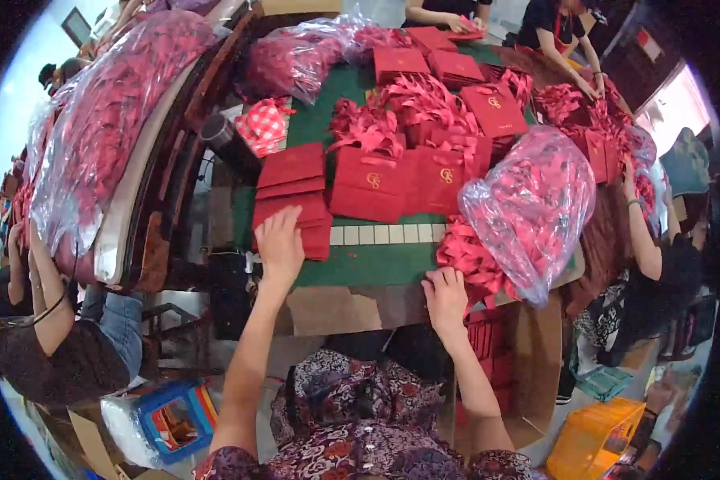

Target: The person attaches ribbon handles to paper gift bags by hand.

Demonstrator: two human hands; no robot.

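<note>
My left hand [280,244] rests flat on a stack of red folded cards [294,192] at the near left of a green table [360,268]. My right hand [446,294] reaches to the table's near edge and touches a heap of red ribbon bows [468,258], fingers bent around them. Right beside that heap lies a clear plastic bag full of red bows [532,204]. Red boxes with gold emblems [392,184] stand in the middle of the table, with more loose ribbons [408,108] behind them.
Another clear bag of red pieces [104,120] lies on a bench to the left, one more bag [304,52] at the table's far side. Other people work at the left, right and far end. A yellow crate [596,436] and cardboard sit on the floor.
</note>
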